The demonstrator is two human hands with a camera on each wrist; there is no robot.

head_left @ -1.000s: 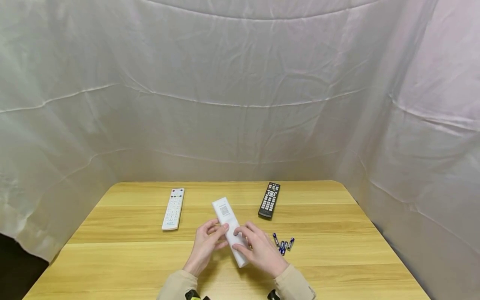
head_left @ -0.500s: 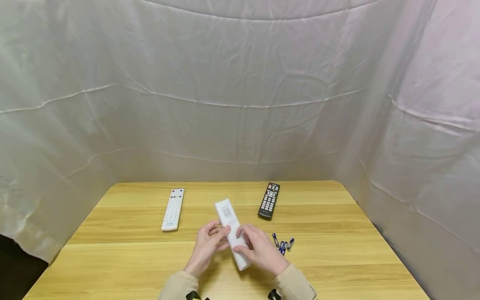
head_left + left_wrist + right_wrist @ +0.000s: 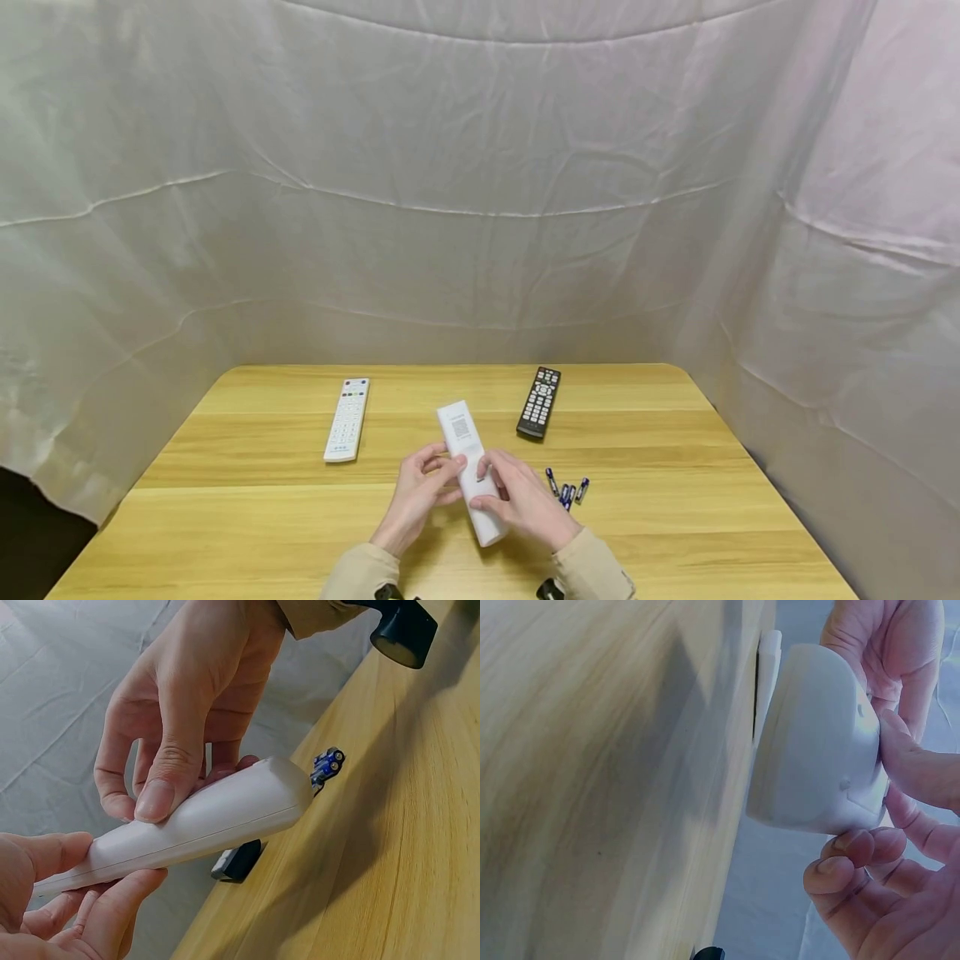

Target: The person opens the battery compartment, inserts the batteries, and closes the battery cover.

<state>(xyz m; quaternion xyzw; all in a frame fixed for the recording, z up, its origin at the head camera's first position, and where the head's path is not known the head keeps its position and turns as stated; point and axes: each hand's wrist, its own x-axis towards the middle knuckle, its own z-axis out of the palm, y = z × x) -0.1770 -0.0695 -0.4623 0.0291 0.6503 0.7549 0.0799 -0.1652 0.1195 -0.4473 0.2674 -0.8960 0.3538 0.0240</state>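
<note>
A white remote control (image 3: 470, 487) is held back side up above the table, with a printed label near its far end. My left hand (image 3: 420, 492) grips its left edge, thumb on the back and fingers underneath, as the left wrist view shows. From the right, my right hand (image 3: 521, 502) holds the nearer half, its thumb and index finger on the back. A small dark gap shows beside that index fingertip. In the right wrist view the thick rounded end of the remote (image 3: 810, 750) faces the camera. The buttons are hidden underneath.
Several small blue batteries (image 3: 567, 490) lie on the wooden table (image 3: 675, 500) right of the right hand. A black remote (image 3: 538, 404) lies behind them, a second white remote (image 3: 347, 421) at the left. Grey cloth (image 3: 480, 250) hangs around the table.
The held remote has shifted slightly right and towards me, along with both hands. A dark gap has appeared by the right index finger since the earliest frame.
</note>
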